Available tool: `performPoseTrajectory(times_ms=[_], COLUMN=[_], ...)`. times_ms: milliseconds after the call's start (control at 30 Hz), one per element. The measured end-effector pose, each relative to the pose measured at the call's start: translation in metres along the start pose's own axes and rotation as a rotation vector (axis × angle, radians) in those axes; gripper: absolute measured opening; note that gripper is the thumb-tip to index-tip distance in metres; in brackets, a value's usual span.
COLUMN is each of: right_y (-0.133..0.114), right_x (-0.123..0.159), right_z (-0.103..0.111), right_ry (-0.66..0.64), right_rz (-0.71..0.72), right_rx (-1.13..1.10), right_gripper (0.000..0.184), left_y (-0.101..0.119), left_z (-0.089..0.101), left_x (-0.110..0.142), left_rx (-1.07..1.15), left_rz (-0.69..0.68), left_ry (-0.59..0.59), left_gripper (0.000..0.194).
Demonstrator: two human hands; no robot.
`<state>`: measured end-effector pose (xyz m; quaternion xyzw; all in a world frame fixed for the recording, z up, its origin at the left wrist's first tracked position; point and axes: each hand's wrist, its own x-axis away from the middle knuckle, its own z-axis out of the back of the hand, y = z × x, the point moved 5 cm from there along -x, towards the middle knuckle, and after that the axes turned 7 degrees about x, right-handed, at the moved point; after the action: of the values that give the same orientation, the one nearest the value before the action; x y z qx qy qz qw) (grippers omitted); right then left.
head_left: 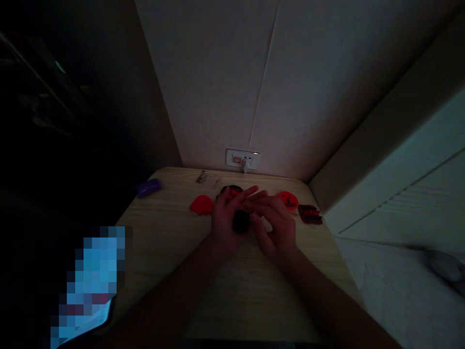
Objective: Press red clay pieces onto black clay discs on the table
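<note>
Both hands meet over the middle of a small light wooden table (174,252). My left hand (227,218) and my right hand (274,225) close together around a small black object (240,222), fingers curled on it. What the object is I cannot make out in the dim light. Just behind the hands lies a black and red piece (232,190). A red piece (202,205) lies to the left of my left hand, and another red piece (288,199) to the right. A dark red and black part (310,214) sits at the right edge.
A purple object (148,187) lies at the table's far left corner. A small metallic item (201,177) rests near the back wall. A wall socket (242,159) with a plug sits behind the table. A lit screen (90,286) glows at lower left. A white cabinet (407,194) stands right.
</note>
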<state>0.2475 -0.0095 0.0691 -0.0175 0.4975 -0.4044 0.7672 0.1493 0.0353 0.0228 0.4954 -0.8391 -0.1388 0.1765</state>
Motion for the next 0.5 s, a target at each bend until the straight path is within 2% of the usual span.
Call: performPoseTrajectory(times_ms=[100, 200, 267, 333, 367, 400, 500], right_y=[0.005, 0.002, 0.001, 0.0, 0.0, 0.0, 0.0], right_x=[0.0, 0.002, 0.003, 0.003, 0.003, 0.003, 0.004], right_z=[-0.002, -0.017, -0.027, -0.034, -0.037, -0.039, -0.043], right_ry=[-0.026, -0.166, -0.225, -0.275, -0.308, -0.343, -0.412], right_rz=[-0.14, -0.156, -0.159, -0.141, -0.126, -0.112, -0.077], right_rx=[0.041, 0.032, 0.023, 0.047, 0.077, 0.114, 0.218], right_gripper=[0.029, 0.039, 0.044, 0.042, 0.041, 0.042, 0.048], left_y=[-0.021, -0.04, -0.049, -0.052, -0.05, -0.052, -0.059], left_z=[0.0, 0.003, 0.01, 0.021, 0.027, 0.031, 0.041], left_x=[0.0, -0.001, -0.003, -0.005, -0.004, -0.003, 0.0], left_rx=[-0.122, -0.184, -0.213, -0.23, -0.219, -0.209, -0.229], left_rz=[0.045, 0.069, 0.04, -0.09, -0.228, -0.302, -0.401], left_ry=[-0.036, -0.133, -0.144, -0.085, -0.034, -0.012, 0.044], left_gripper=[0.066, 0.079, 0.085, 0.076, 0.07, 0.07, 0.071])
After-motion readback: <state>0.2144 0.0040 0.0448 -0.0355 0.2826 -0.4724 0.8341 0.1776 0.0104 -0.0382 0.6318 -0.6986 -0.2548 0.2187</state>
